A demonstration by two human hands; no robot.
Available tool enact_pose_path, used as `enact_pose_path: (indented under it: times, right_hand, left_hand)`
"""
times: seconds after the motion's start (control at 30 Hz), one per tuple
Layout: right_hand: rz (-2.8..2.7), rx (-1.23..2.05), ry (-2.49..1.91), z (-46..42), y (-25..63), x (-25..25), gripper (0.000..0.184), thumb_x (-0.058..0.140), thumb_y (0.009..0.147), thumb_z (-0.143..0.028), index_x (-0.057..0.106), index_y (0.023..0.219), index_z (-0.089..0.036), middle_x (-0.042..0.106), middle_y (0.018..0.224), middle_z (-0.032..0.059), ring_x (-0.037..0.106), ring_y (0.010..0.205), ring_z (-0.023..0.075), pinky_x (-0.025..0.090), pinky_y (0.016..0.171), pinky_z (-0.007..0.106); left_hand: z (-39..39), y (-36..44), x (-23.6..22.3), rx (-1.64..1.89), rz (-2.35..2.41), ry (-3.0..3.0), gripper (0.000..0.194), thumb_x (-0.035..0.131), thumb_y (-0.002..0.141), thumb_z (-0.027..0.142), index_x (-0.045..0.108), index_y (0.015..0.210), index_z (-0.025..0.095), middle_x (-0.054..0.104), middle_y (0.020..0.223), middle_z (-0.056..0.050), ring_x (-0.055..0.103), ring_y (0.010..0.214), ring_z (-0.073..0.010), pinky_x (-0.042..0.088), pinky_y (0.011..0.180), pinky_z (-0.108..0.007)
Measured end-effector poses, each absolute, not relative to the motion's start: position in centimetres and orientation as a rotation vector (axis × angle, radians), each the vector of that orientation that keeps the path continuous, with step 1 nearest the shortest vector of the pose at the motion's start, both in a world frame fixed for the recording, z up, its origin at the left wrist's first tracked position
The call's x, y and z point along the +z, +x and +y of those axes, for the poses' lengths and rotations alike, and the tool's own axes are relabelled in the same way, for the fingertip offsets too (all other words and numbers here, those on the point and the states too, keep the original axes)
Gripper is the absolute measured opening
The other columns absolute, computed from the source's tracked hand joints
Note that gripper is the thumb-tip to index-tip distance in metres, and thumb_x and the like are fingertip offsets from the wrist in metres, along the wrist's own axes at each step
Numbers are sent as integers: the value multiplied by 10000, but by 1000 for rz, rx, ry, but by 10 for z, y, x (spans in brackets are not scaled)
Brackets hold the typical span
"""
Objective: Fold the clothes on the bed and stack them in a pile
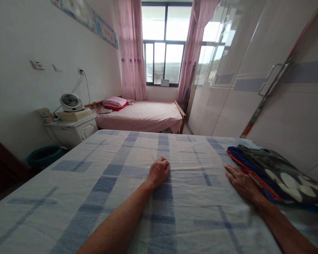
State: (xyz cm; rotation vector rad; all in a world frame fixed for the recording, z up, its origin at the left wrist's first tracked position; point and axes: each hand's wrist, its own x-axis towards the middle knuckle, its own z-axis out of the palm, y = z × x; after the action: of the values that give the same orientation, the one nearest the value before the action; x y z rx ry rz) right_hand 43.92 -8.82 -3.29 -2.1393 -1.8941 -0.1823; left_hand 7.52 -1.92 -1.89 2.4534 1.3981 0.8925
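Note:
A white bedsheet (137,211) with blue checks and bars covers the bed in front of me. Near its middle rests my left hand (159,171), its fingers curled closed against the cloth; a thin crease runs rightward from them, and the fingertips are hidden. My right hand (240,180) lies flat on the sheet at the right with fingers stretched out, holding nothing. Right beside it, against its outer side, is a stack of folded clothes (278,173) in dark grey with pale patches, blue and red.
A second bed (148,114) with pink bedding stands below the window. At the left are a white bedside cabinet (69,132), a small fan (71,101) on a box and a dark teal bin (46,155). Glossy wardrobe doors (235,70) line the right side.

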Motion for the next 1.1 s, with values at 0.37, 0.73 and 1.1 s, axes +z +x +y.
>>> enact_pose_path:
  times: [0.37, 0.73, 1.1]
  right_hand:
    - [-1896, -176, -2113, -86, 446, -39, 512, 293, 857, -391, 564, 1207, -134, 530, 1317, 124, 476, 1226, 241, 371, 1033, 411]
    - [-1895, -181, -2096, -87, 445, -37, 491, 315, 849, -381, 581, 1193, -152, 549, 1298, 112, 484, 1219, 251, 391, 1019, 421]
    - [-1912, -128, -2102, -86, 449, -38, 535, 302, 847, -403, 552, 1234, -131, 513, 1334, 121, 469, 1233, 253, 379, 1023, 428]
  left_hand:
    - [-19, 75, -20, 903, 1386, 2452, 189, 469, 833, 142, 649, 791, 185, 629, 896, -40, 576, 866, -155, 428, 802, -247]
    - [-18, 76, -19, 872, 1395, 2459, 194, 469, 837, 149, 654, 800, 194, 630, 907, -40, 579, 880, -153, 427, 809, -243]
    - [-15, 76, -21, 888, 1368, 2458, 197, 467, 835, 141, 653, 795, 191, 631, 898, -37, 581, 871, -149, 430, 801, -238]
